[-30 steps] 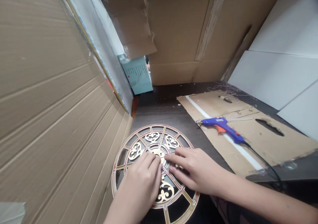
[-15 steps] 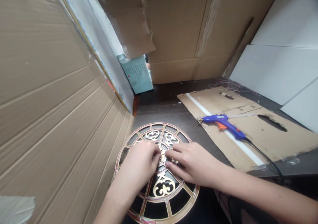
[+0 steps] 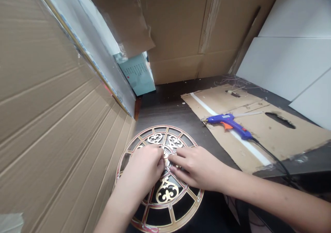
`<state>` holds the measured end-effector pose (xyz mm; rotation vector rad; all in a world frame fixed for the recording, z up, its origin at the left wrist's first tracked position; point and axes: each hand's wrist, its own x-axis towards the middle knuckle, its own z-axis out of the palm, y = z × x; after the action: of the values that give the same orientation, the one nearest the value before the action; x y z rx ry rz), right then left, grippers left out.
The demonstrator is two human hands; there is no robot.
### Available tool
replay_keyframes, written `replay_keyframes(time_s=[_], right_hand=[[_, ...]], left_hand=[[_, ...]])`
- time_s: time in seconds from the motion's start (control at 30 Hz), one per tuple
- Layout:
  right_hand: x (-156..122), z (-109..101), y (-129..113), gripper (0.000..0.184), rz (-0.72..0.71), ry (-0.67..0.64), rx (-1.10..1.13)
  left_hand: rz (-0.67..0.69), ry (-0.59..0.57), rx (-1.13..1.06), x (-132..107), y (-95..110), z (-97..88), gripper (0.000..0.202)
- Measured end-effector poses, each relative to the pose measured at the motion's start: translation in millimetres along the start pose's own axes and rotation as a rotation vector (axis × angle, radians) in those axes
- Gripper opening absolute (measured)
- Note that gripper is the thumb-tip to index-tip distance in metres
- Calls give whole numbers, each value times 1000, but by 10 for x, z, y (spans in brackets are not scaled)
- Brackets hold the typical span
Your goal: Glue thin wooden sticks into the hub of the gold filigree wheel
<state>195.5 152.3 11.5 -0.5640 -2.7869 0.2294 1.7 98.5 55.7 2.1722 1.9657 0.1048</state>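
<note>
A round gold and red openwork ornament (image 3: 168,141) with scroll patterns lies flat on the dark table (image 3: 168,105). My left hand (image 3: 143,169) rests on its middle with the fingers curled in and pinched at the small centre piece. My right hand (image 3: 198,167) lies on the ornament from the right, its fingers pressed together and meeting the left fingertips at the same centre spot. What the fingertips pinch is too small to name.
A large cardboard sheet (image 3: 51,122) leans along the left. Cardboard boxes (image 3: 181,29) stand at the back, with a teal box (image 3: 138,74) beside them. A blue glue gun (image 3: 229,124) with a black cord lies on a flat cardboard piece (image 3: 271,136). White boards (image 3: 292,60) lean at the right.
My left hand's fingers have curled from lying flat into a pinch at the ornament's centre. The view has shifted slightly, so more of the ornament's near rim shows.
</note>
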Motion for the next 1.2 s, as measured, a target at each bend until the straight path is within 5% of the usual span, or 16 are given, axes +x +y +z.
replay_keyframes(time_s=[0.33, 0.53, 0.77, 0.97, 1.2], right_hand=[[10, 8, 0, 29, -16, 34, 0], [-3, 16, -5, 28, -15, 31, 10], [-16, 31, -1, 26, 6, 19, 48], [-20, 21, -9, 25, 3, 25, 45], [-13, 13, 5, 26, -17, 7, 35]], left_hand=[[96, 51, -190, -84, -137, -65, 26], [48, 230, -378, -311, -223, -77, 23], [-20, 19, -326, -494, -159, -18, 24], [-77, 161, -340, -371, -53, 12, 46], [-183, 87, -387, -452, -67, 46, 6]])
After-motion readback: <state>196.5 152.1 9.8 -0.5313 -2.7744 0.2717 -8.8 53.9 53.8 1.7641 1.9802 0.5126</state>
